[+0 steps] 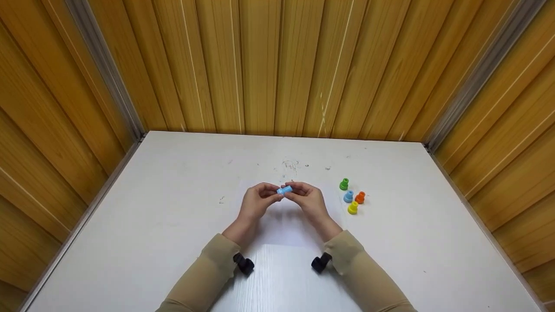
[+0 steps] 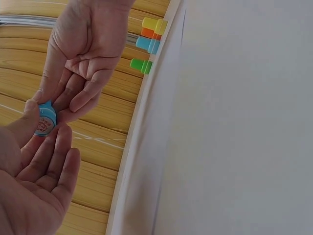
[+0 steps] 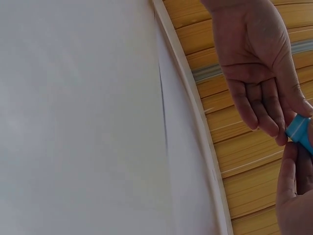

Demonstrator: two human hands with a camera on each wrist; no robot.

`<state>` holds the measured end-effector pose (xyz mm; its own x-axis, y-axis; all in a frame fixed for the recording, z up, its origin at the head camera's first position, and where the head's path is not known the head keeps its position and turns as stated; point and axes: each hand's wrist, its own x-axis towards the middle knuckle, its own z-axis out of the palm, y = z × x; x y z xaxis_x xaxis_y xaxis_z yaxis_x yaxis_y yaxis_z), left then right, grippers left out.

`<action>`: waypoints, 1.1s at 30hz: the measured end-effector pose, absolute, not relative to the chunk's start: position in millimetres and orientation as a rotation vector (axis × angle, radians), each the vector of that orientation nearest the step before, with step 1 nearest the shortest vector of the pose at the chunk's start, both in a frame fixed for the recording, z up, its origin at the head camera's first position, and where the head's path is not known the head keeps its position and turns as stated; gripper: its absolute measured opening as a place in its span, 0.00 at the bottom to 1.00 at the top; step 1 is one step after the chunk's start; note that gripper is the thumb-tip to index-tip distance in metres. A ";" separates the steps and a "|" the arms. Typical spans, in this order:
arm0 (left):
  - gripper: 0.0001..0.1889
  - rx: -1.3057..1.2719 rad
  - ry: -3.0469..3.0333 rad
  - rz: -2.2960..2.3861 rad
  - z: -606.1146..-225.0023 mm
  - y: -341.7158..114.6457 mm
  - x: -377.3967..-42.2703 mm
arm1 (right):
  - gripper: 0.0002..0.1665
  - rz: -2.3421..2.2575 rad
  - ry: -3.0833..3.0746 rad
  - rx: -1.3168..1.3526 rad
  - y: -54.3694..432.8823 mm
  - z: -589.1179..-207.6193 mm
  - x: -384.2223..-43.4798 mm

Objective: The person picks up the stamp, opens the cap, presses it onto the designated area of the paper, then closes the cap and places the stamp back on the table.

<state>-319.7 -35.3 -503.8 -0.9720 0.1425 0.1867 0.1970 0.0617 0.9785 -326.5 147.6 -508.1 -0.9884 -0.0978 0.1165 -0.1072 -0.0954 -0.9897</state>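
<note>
A small light-blue stamp (image 1: pixel 285 190) is held up between both hands over the middle of the table. Its round end, which bears a printed figure, shows in the left wrist view, where the stamp (image 2: pixel 46 121) sits between the fingertips. The left hand (image 1: pixel 256 201) pinches one end between thumb and fingers. From the other side, the right hand (image 1: pixel 310 203) pinches the opposite end. In the right wrist view the stamp (image 3: pixel 296 128) is partly cut off at the edge, and fingers cover some of it.
To the right of the hands stand several similar small stamps: green (image 1: pixel 344 184), blue (image 1: pixel 348 197), orange (image 1: pixel 360 198) and yellow (image 1: pixel 353 208). A white sheet of paper (image 1: pixel 277 234) lies under the hands on the white table (image 1: pixel 173 190). Wood-patterned walls (image 1: pixel 260 65) enclose the back and sides.
</note>
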 end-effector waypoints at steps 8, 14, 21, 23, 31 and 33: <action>0.13 -0.409 -2.282 -2.075 -501.9 -37.1 -319.7 | 0.21 2.269 -2.125 0.260 149.9 -505.5 -327.9; 0.22 -0.383 -2.479 -1.905 -500.6 -46.6 -324.3 | 0.22 2.254 -2.136 0.218 158.1 -501.2 -329.5; 0.34 -0.253 -2.945 -1.448 -499.8 -55.0 -325.1 | 0.22 2.267 -2.104 0.152 166.1 -492.5 -330.8; 0.39 -0.274 -3.069 -1.241 -500.4 -55.4 -324.7 | 0.21 2.245 -2.123 0.158 167.9 -491.1 -331.1; 0.51 -0.300 -3.283 -0.896 -502.2 -58.2 -320.7 | 0.20 2.108 -2.230 0.201 183.7 -477.2 -331.6; 0.50 -0.299 -3.289 -0.862 -501.7 -58.9 -320.6 | 0.20 2.079 -2.223 0.213 192.3 -470.6 -332.0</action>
<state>-320.6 -58.9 -501.7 -0.9483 0.2335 -0.2149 0.0982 0.8598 0.5011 -332.0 192.3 -470.6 -0.9862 -0.0403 0.1604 -0.1627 0.0635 -0.9846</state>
